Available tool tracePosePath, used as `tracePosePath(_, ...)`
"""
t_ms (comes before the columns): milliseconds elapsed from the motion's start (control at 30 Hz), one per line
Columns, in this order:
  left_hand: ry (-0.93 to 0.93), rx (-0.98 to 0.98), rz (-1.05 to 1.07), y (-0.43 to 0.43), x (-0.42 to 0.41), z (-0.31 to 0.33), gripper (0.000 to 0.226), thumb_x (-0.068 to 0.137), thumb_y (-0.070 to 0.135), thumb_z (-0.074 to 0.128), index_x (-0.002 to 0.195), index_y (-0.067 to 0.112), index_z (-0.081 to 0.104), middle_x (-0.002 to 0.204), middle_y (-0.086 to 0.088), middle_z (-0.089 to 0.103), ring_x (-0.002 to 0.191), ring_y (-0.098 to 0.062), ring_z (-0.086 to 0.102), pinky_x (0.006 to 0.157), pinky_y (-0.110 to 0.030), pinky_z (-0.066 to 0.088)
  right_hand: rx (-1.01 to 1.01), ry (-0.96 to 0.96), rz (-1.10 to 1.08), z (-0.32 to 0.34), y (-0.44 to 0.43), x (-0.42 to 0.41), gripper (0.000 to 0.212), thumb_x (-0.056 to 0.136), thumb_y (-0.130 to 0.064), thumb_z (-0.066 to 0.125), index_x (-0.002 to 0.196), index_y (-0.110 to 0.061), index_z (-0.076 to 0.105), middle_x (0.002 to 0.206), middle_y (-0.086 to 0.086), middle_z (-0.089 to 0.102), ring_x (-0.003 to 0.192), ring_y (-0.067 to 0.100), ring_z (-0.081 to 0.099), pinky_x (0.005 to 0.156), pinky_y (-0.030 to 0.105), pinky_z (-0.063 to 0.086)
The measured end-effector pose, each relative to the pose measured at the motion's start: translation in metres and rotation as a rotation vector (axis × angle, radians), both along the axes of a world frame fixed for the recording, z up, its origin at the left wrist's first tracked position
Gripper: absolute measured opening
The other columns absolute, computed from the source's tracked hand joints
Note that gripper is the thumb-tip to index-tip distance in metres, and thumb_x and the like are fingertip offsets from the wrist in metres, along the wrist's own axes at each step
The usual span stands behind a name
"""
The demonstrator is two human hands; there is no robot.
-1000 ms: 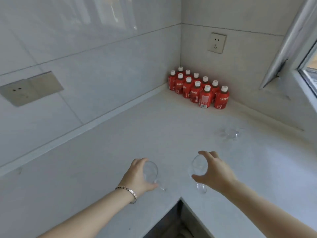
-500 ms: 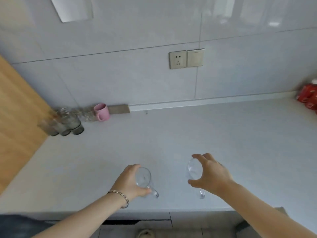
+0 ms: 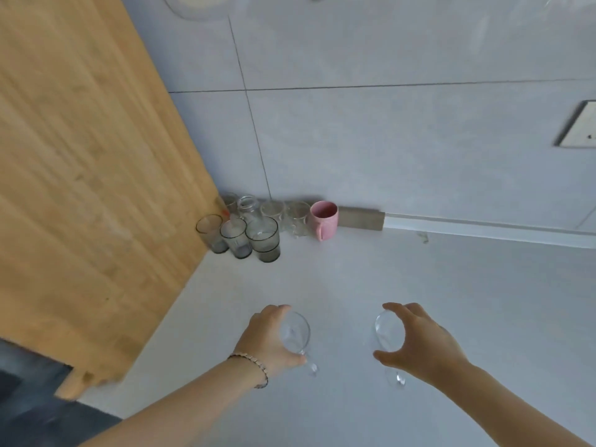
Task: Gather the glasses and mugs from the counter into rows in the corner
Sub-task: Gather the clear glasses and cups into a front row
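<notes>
My left hand (image 3: 266,337) grips a clear stemmed glass (image 3: 296,333) by its bowl, held above the white counter (image 3: 354,285). A second clear stemmed glass (image 3: 388,332) is held the same way in my right hand (image 3: 419,345). In the far corner stand three smoky tumblers (image 3: 240,237) in a front row. Behind them are several clear glasses (image 3: 274,212) and a pink mug (image 3: 323,219) against the wall.
A tall wooden panel (image 3: 90,175) bounds the counter on the left. Grey wall tiles run behind, with a socket plate (image 3: 579,129) at the right. A dark floor area (image 3: 38,411) shows at lower left.
The view has swung left from the red bottles to the corner with the gathered glasses, which is now nearer. Both hands keep hold of their stemmed glasses.
</notes>
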State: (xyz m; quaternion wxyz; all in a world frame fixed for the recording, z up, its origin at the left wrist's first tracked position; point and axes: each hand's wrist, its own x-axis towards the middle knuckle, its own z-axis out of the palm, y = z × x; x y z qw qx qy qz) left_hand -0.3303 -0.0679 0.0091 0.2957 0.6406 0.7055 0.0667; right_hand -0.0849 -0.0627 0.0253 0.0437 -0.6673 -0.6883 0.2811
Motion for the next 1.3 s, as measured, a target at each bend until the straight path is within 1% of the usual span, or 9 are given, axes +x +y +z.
tracePosePath(100, 0.055, -0.034, -0.14, 0.059, -0.024, -0.002, 0.081, 0.061, 0.031, 0.079, 0.131, 0.019, 0.041, 0.131, 0.0, 0.044, 0.124, -0.024, 0.042, 0.1, -0.037, 0.045, 0.004, 0.005, -0.045, -0.008, 0.03, -0.035, 0.081, 0.069, -0.05, 0.071, 0.139, -0.035, 0.033, 0.135, -0.011, 0.042, 0.106, 0.016, 0.06, 0.083, 0.022, 0.047)
tracePosePath(267, 0.17, 0.005, -0.307, 0.157, -0.032, -0.008, 0.081, 0.061, 0.02, 0.081, 0.13, 0.015, 0.04, 0.135, -0.006, 0.043, 0.125, -0.029, 0.043, 0.099, -0.043, 0.047, -0.027, 0.015, -0.086, -0.028, 0.066, -0.072, 0.082, 0.069, -0.049, 0.072, 0.139, -0.035, 0.032, 0.137, -0.01, 0.041, 0.11, 0.016, 0.059, 0.085, 0.023, 0.047)
tracePosePath(400, 0.232, 0.019, -0.383, 0.216, -0.034, -0.017, 0.09, 0.057, 0.021, 0.086, 0.133, 0.014, 0.037, 0.135, -0.008, 0.044, 0.122, -0.029, 0.047, 0.101, -0.042, 0.046, -0.073, 0.009, -0.128, -0.043, 0.092, -0.089, 0.082, 0.07, -0.047, 0.071, 0.14, -0.034, 0.031, 0.138, -0.01, 0.04, 0.114, 0.017, 0.056, 0.089, 0.024, 0.047)
tracePosePath(567, 0.321, 0.033, -0.494, 0.26, -0.041, -0.037, 0.084, 0.059, 0.023, 0.085, 0.13, 0.017, 0.04, 0.135, -0.005, 0.048, 0.124, -0.027, 0.045, 0.104, -0.037, 0.042, -0.092, -0.026, -0.256, -0.052, 0.14, -0.106, 0.081, 0.071, -0.05, 0.068, 0.14, -0.032, 0.031, 0.135, -0.007, 0.042, 0.113, 0.019, 0.057, 0.088, 0.026, 0.047)
tracePosePath(767, 0.479, 0.062, -0.631, 0.273, -0.047, -0.048, 0.087, 0.065, 0.027, 0.081, 0.138, 0.022, 0.033, 0.142, -0.003, 0.038, 0.13, -0.025, 0.039, 0.113, -0.034, 0.025, -0.107, -0.045, -0.251, -0.061, 0.202, -0.138, 0.08, 0.072, -0.048, 0.07, 0.139, -0.027, 0.032, 0.131, 0.0, 0.042, 0.113, 0.025, 0.055, 0.091, 0.031, 0.047)
tracePosePath(933, 0.482, 0.092, -0.626, 0.275, -0.054, -0.056, 0.091, 0.072, 0.02, 0.076, 0.145, 0.029, 0.022, 0.152, -0.003, 0.023, 0.143, -0.022, 0.023, 0.123, -0.04, 0.007, -0.098, -0.061, -0.263, -0.069, 0.231, -0.158, 0.074, 0.074, -0.047, 0.07, 0.136, -0.024, 0.035, 0.129, 0.003, 0.044, 0.114, 0.027, 0.054, 0.091, 0.033, 0.047)
tracePosePath(1000, 0.481, 0.09, -0.613, 0.276, -0.054, -0.055, 0.09, 0.075, 0.02, 0.074, 0.146, 0.03, 0.02, 0.154, -0.002, 0.022, 0.144, -0.022, 0.021, 0.123, -0.041, 0.005, -0.096, -0.062, -0.256, -0.072, 0.235, -0.162, 0.075, 0.074, -0.047, 0.07, 0.137, -0.024, 0.035, 0.129, 0.004, 0.043, 0.115, 0.027, 0.052, 0.093, 0.034, 0.047)
tracePosePath(1167, 0.441, 0.145, -0.568, 0.274, -0.056, -0.059, 0.085, 0.081, 0.015, 0.067, 0.147, 0.027, 0.015, 0.156, -0.004, 0.019, 0.145, -0.022, 0.02, 0.122, -0.04, 0.004, -0.079, 0.054, -0.316, -0.076, 0.232, -0.158, 0.089, 0.074, -0.042, 0.073, 0.144, -0.02, 0.022, 0.137, 0.006, 0.038, 0.124, 0.025, 0.046, 0.101, 0.033, 0.043)
tracePosePath(1300, 0.43, 0.168, -0.516, 0.254, -0.055, -0.053, 0.082, 0.085, 0.014, 0.061, 0.149, 0.022, 0.011, 0.159, -0.005, 0.01, 0.147, -0.02, 0.013, 0.121, -0.037, 0.003, -0.096, 0.121, -0.226, -0.076, 0.209, -0.14, 0.099, 0.078, -0.036, 0.072, 0.149, -0.016, 0.006, 0.147, 0.005, 0.03, 0.13, 0.022, 0.043, 0.104, 0.032, 0.042)
